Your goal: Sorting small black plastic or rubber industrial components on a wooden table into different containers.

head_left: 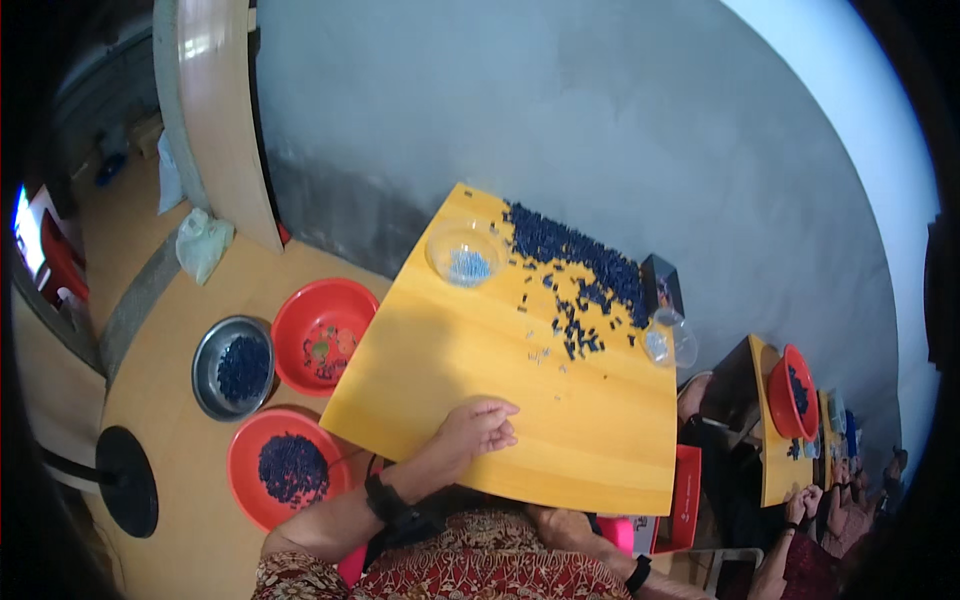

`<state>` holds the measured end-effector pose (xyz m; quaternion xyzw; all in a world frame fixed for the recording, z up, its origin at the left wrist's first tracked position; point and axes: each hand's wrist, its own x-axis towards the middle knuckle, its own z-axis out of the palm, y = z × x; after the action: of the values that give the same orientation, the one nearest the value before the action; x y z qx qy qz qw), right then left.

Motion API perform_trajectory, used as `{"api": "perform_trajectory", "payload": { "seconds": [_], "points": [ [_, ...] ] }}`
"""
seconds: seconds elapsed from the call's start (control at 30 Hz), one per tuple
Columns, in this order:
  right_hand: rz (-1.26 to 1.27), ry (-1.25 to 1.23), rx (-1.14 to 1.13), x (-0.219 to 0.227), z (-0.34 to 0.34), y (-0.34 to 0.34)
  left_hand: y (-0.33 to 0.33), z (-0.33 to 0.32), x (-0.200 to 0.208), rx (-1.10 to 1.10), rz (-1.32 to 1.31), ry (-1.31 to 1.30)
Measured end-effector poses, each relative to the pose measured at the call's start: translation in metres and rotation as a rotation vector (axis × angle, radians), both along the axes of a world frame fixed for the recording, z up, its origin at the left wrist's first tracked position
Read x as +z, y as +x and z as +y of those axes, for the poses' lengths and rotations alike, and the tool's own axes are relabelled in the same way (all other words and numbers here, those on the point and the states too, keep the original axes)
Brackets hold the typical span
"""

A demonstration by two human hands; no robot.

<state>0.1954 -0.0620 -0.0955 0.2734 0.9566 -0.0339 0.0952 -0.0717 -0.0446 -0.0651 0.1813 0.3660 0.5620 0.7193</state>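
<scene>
My left hand (478, 430) is over the near part of the yellow tabletop (600, 440), its fingers curled together. Whatever they may hold is hidden. My right hand (562, 527) is low at the table's near edge, its fingers out of sight. Many small dark blue pieces (575, 250) are heaped along the far right side of the tabletop, with a looser scatter (575, 330) spreading toward the middle. A clear round bowl (466, 255) with small light blue and silvery parts stands at the far left. A clear cup (657, 345) with small pale parts lies tilted at the right edge.
A dark box (662, 285) sits at the table's right edge. On the floor at left are two red basins (283, 350) (240, 470) and a metal bowl (207, 385). A black round base (127, 482) stands farther left. Other people's hands (803, 500) are at another table at right.
</scene>
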Motion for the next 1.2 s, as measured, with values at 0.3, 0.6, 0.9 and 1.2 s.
{"api": "perform_trajectory", "payload": {
  "seconds": [0.3, 0.6, 0.9, 1.2],
  "points": [
    [0.004, -0.039, 0.097, 0.007, 0.010, -0.009, 0.001, -0.007, 0.006, -0.032, 0.003, 0.021],
    [-0.256, -0.021, 0.060, -0.001, 0.008, -0.005, -0.003, -0.004, 0.002, 0.023, 0.138, 0.041],
    [0.102, -0.360, -0.026, 0.026, 0.011, 0.005, -0.007, -0.003, -0.003, 0.011, 0.044, 0.052],
    [0.293, -0.444, -0.040, 0.052, 0.005, 0.013, -0.009, -0.001, -0.002, 0.001, 0.026, 0.062]
  ]
}}
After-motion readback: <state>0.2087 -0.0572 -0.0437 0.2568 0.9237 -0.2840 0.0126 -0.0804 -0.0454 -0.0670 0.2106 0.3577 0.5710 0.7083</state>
